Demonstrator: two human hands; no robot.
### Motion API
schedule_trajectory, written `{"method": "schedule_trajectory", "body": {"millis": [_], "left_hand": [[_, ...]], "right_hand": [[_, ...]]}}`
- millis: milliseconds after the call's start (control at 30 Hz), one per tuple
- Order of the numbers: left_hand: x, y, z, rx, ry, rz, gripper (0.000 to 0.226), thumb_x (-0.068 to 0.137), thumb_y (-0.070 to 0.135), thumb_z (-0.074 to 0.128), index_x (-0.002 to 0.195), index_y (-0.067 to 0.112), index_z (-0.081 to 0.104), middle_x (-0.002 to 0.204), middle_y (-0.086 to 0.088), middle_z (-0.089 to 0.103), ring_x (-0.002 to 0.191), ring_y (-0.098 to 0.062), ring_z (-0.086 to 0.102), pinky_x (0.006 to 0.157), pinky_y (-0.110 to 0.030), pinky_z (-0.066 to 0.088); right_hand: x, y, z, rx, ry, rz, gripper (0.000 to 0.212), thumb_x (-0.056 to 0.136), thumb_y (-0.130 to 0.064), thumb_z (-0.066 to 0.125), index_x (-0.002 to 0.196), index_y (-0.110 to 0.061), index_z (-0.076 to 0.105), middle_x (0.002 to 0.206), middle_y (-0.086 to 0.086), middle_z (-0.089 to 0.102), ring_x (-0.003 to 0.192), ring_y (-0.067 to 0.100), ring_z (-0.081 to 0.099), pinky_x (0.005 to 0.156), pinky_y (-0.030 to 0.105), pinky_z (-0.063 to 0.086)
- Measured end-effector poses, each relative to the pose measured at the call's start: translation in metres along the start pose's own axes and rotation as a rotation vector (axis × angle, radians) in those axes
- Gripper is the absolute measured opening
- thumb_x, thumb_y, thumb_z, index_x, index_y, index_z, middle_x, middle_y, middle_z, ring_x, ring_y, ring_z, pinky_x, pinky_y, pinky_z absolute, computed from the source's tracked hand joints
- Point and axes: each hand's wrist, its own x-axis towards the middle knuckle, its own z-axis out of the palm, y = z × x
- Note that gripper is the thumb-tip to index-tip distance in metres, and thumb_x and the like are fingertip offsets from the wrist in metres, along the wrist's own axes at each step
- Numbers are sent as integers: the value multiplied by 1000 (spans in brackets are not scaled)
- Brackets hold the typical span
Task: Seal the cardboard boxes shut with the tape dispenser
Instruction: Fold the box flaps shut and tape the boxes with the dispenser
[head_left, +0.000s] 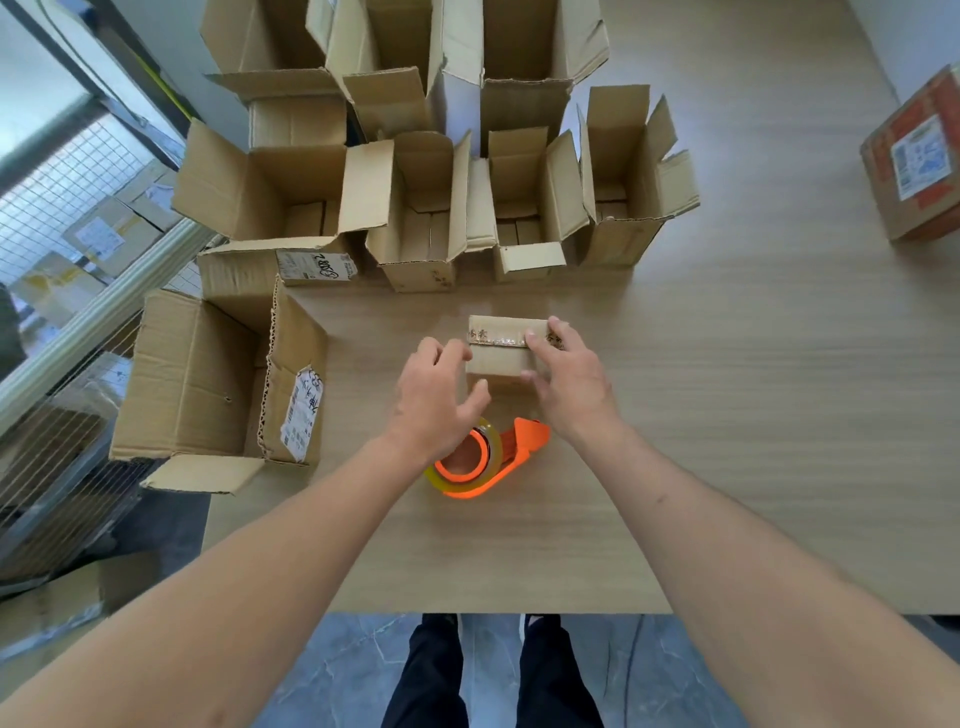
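My right hand (569, 374) grips the small box (501, 345) mid-surface; my left hand (434, 395) hovers open above the tape dispenser (488, 454). I should press the flaps flush before taping.

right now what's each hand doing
Left hand: open, fingers loosely curled, at the left end of the small box; contact unclear.
Right hand: fingers pressing on the box's right end, thumb at its front.

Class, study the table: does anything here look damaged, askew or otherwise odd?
Yes. The big box hanging off the table's left edge has a ragged, torn flap. Another parcel sits askew at the far right. The small box between the hands looks sound.
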Motion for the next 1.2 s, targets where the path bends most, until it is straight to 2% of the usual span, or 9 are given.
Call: {"method": "schedule_trajectory", "body": {"millis": [100,200,267,600,800,867,967,1100,1200], "left_hand": [[-26,6,2,25,-331,-33,58,85,57,65,128,22,47,86,5,58,88,-25,61,77,-42,53],[-50,8,15,134,-654,-103,100,84,68,64,158,24,14,124,-7,61,118,-28,58,96,-43,50],[-57,9,22,240,-699,-81,110,86,65,66,161,28,-6,126,-10,59,118,-30,57,96,-46,51],[-80,-3,22,256,-620,-80,108,93,19,62,155,35,-25,90,-5,58,81,-27,61,75,-47,55],[-111,-45,-4,20,-510,14,115,88,6,64,155,45,-22,132,-5,63,119,-28,59,102,-40,48],[-116,-50,-12,-51,-415,87,117,84,0,64,156,43,-18,130,1,63,117,-23,58,102,-37,47],[-110,-49,-18,-103,-260,190,113,82,-6,65,162,27,-8,127,5,64,114,-21,60,100,-36,49],[-85,-35,-28,-100,-91,261,103,76,-15,68,160,5,12,135,-5,63,129,-23,54,112,-17,34],[-62,-28,-37,-73,-52,295,100,76,-14,67,160,5,17,138,-3,62,135,-28,52,113,-33,40]], "right_hand": [[-1,0,5,16,7,4,53,100,-29,64,149,-33,48,165,-3,26,142,28,40,101,42,50],[-4,1,7,35,-2,10,55,100,-32,63,152,-35,44,167,-8,21,145,24,38,103,41,50],[-7,1,7,31,-10,-12,55,100,-32,62,152,-34,44,168,-8,19,146,22,38,104,40,49],[-6,5,-8,66,-88,-22,55,99,-31,64,151,-36,47,167,-13,22,149,13,32,107,36,44],[-9,6,-11,119,-66,3,57,96,-33,69,150,-35,49,165,-13,27,150,11,29,110,34,40],[-10,6,-9,120,-48,5,57,96,-35,69,149,-35,50,165,-13,28,150,10,28,111,34,40],[-12,6,-6,93,-39,4,58,95,-37,69,150,-36,49,165,-12,29,150,11,28,110,34,40],[-13,12,-5,133,-54,-50,56,91,-37,75,144,-35,57,161,-10,36,147,10,35,110,32,42],[-15,21,-3,202,-98,-120,51,87,-31,81,136,-33,65,155,-10,43,140,8,44,109,31,45]]}}
